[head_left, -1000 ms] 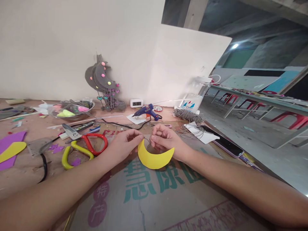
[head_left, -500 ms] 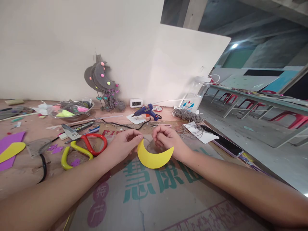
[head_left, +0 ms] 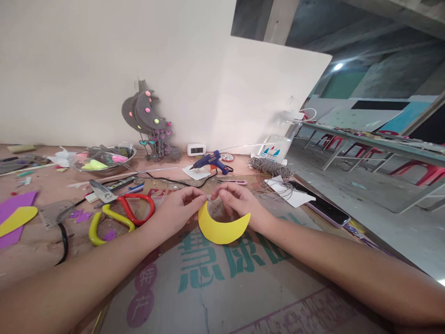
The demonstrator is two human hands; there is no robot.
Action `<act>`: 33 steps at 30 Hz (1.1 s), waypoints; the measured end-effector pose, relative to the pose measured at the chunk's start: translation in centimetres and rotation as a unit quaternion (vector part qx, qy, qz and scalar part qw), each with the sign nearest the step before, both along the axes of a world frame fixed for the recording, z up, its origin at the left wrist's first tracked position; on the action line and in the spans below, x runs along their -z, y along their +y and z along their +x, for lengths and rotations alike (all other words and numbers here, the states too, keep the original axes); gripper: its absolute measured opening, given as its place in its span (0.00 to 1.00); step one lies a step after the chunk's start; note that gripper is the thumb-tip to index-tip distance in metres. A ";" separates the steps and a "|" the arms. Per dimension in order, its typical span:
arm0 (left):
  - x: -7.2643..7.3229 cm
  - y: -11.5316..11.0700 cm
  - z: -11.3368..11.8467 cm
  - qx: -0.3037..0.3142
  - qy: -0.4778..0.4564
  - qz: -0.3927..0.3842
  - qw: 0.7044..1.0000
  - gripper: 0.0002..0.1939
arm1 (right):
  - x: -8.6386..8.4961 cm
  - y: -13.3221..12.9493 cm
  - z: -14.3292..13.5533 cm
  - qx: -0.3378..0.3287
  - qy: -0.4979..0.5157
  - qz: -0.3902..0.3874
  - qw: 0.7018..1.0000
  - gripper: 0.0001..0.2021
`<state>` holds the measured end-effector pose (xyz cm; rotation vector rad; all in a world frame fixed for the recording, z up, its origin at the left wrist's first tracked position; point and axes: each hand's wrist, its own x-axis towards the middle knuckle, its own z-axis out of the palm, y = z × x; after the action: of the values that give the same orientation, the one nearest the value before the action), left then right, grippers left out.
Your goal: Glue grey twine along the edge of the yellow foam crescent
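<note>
A yellow crescent (head_left: 224, 232) is held above the printed cardboard (head_left: 222, 287), its points facing up. My left hand (head_left: 186, 204) pinches its left tip between thumb and fingers. My right hand (head_left: 234, 202) is just behind the crescent's right side, fingers curled in a pinch. A thin grey cord seems to run between the two hands near the left tip; what the right fingertips hold is too small to make out.
Scissors with red and yellow handles (head_left: 141, 220) lie left of my left hand. Behind are a blue glue gun (head_left: 212, 161), a clock (head_left: 196, 149), grey yarn (head_left: 271, 167) and a bowl (head_left: 104, 169). A phone (head_left: 323, 206) lies right.
My right hand has shifted slightly left, its fingertips closer to my left hand. The crescent and my left hand have hardly moved.
</note>
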<state>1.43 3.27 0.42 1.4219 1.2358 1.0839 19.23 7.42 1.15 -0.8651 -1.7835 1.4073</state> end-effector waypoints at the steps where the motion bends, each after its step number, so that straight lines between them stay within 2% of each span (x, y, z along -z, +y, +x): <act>1: 0.0 0.0 0.0 0.001 0.003 0.000 1.000 0.14 | 0.1 -0.1 -0.2 -0.009 0.000 -0.010 1.000 0.14; 6: -0.1 0.0 -0.1 0.009 0.017 0.007 1.000 0.15 | 0.6 -0.1 -0.6 -0.076 0.032 -0.077 0.994 0.17; 8: -0.1 0.0 -0.1 0.016 0.013 0.006 1.000 0.15 | 0.7 0.1 -0.5 -0.083 0.036 -0.088 0.992 0.16; 17: -0.1 0.0 -0.1 0.025 0.011 -0.007 1.000 0.16 | 0.5 0.0 -0.5 -0.008 -0.039 -0.006 0.999 0.12; 22: -0.2 -0.1 -0.1 0.025 0.016 -0.005 1.000 0.14 | 0.5 -0.4 -0.8 -0.003 -0.094 0.029 0.995 0.11; 27: -0.1 -0.2 0.0 0.030 0.019 0.011 0.999 0.13 | 0.3 -0.6 -0.8 0.000 -0.121 0.027 0.992 0.10; 33: 0.3 -0.1 -0.1 0.066 -0.020 0.004 0.998 0.14 | 0.6 -0.4 -0.7 -0.022 -0.118 0.016 0.993 0.10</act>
<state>1.35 3.21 0.13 1.4598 1.0950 1.0216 18.54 6.99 0.54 -1.0170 -2.0067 1.3439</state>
